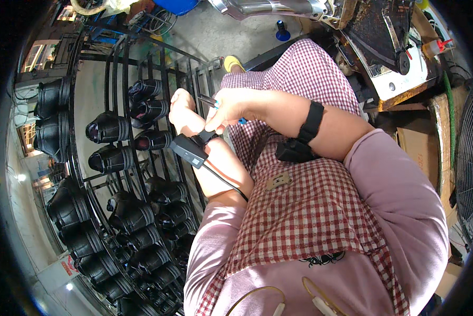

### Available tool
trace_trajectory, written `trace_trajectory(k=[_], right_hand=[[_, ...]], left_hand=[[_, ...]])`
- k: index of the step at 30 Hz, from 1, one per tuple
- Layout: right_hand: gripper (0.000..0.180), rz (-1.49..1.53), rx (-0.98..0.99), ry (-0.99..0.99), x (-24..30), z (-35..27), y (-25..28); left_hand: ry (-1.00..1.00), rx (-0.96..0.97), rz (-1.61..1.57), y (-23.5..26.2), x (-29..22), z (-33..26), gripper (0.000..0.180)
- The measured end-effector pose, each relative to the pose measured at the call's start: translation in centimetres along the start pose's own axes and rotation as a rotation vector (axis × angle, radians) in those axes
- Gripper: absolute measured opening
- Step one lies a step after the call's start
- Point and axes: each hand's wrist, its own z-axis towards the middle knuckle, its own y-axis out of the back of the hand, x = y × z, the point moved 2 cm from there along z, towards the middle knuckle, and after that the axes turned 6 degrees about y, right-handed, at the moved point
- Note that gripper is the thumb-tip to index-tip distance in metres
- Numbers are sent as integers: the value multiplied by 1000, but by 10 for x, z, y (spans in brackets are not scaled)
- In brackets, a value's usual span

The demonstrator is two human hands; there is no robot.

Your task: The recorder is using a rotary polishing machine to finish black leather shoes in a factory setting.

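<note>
My left hand (182, 107) is held out at the left in front of my body, its fingers curled in. Whatever may lie inside them is hidden. Around that wrist goes a black strap (205, 137) with a small black box (189, 151), from which a cable runs along the forearm. My right hand (227, 109) is closed on a slim pen-like tool (207, 99), dark at the front with blue parts. Its fingertips touch the left wrist by the strap. A second black strap (312, 121) with a black box (295, 151) sits on my right forearm.
On the left stands a black metal rack (122, 73) with several rows of black shoes (109, 128). A dark machine (386, 37) on a worn table (405, 87) is at the upper right, with a red-tipped bottle (435, 48). A fan grille (469, 158) stands at the far right.
</note>
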Motion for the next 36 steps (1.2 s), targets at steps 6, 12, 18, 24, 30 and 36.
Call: trace_trajectory(k=[6,12,18,24,30,36], right_hand=[[18,-192,-43,131,23,-13,-18],[15,-674,-201,1025,39,-80,-91],[23,-741,-187,1507,39,-101,-103],[19,-786,-273,1652,46,-109,-112],[21,-751,-222,1584,48,-111,-107],[23,-524,-174,1412,51,-107,-105]], left_hand=[[157,-39,-9,-5,3,-8,9],[828,234,-81,-42,36,-102,13],[1213,805,-27,-58,45,-223,11],[1253,731,-81,-34,43,-255,9],[1313,762,-67,-28,36,-264,7],[1339,786,-12,-30,30,-282,9]])
